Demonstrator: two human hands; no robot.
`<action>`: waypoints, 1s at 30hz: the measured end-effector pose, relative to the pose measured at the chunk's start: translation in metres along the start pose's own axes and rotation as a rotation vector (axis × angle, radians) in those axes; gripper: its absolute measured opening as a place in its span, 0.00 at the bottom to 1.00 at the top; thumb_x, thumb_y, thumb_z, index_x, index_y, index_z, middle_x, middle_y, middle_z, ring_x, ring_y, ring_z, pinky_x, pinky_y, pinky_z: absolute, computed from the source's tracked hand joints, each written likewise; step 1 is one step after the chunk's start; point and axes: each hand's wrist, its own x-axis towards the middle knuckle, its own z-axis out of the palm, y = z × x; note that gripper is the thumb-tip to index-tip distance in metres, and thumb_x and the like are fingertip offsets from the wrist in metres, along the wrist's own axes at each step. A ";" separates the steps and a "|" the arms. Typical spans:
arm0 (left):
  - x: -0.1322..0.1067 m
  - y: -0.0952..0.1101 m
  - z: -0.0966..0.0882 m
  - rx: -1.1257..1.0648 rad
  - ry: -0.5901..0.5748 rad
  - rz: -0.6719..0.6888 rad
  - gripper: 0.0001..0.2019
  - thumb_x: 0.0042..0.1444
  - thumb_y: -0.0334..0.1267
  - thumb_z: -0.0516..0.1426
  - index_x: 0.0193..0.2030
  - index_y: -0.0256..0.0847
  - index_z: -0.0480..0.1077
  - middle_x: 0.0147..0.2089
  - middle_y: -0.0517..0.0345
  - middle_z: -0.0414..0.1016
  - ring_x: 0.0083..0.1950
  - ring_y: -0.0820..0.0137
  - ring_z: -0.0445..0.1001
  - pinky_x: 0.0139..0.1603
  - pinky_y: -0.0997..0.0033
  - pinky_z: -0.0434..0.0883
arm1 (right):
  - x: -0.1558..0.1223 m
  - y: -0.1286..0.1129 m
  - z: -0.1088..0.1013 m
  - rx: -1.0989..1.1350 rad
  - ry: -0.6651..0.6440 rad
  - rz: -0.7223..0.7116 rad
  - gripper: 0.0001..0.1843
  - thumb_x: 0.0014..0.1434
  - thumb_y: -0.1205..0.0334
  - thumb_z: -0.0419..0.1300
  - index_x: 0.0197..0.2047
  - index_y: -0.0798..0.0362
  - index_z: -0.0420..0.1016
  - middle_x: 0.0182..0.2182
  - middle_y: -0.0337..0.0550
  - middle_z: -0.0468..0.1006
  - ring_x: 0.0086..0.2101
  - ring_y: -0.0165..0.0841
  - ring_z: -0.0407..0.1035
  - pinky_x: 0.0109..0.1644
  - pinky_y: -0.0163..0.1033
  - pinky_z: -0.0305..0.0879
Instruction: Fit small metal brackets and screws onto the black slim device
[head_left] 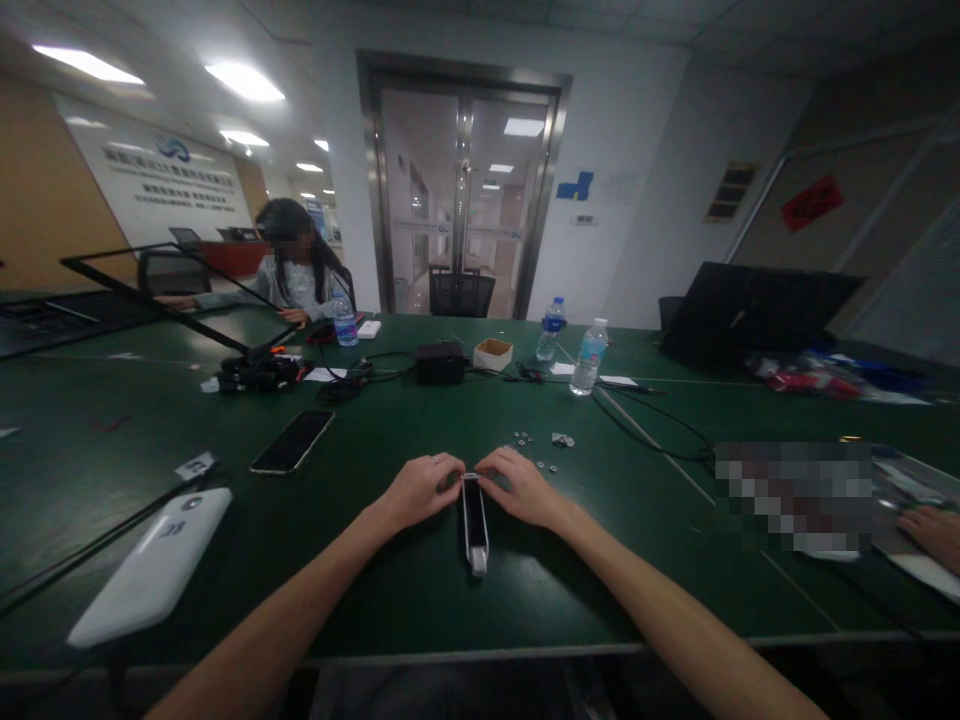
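This looks like an office — a wall sign [172, 185] with logo and lettering, metal-framed glass double doors [424, 195], bright ceiling panels [245, 82], and a dark chair [461, 295] beyond the broad green worktop [382, 425].

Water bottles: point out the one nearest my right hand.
The rightmost bottle, closest to your right hand; the left bottle and middle bottle stand farther back.

From my head, above the near side of the green table [405, 420], the camera faces forward and down, my left hand [421, 488] and right hand [523, 484] close, the double doors [464, 150] far ahead.
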 end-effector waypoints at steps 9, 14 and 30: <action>0.000 -0.010 -0.003 0.065 -0.088 -0.134 0.06 0.58 0.36 0.53 0.40 0.40 0.69 0.33 0.60 0.70 0.33 0.71 0.69 0.33 0.73 0.63 | -0.001 0.011 -0.007 -0.281 -0.113 0.082 0.09 0.63 0.61 0.54 0.38 0.54 0.75 0.34 0.44 0.75 0.38 0.35 0.66 0.44 0.41 0.63; 0.001 -0.007 -0.004 0.054 -0.124 -0.136 0.06 0.57 0.35 0.54 0.41 0.40 0.69 0.33 0.60 0.71 0.34 0.71 0.70 0.34 0.74 0.64 | -0.001 0.009 -0.006 -0.289 -0.158 0.096 0.08 0.62 0.64 0.55 0.38 0.54 0.75 0.34 0.45 0.75 0.39 0.34 0.66 0.43 0.39 0.62; 0.001 -0.008 -0.002 0.028 -0.161 -0.167 0.07 0.58 0.36 0.53 0.42 0.42 0.70 0.33 0.60 0.73 0.34 0.70 0.71 0.35 0.73 0.65 | -0.001 0.011 -0.004 -0.229 -0.155 0.107 0.04 0.57 0.69 0.57 0.35 0.54 0.73 0.33 0.43 0.74 0.38 0.34 0.66 0.43 0.38 0.63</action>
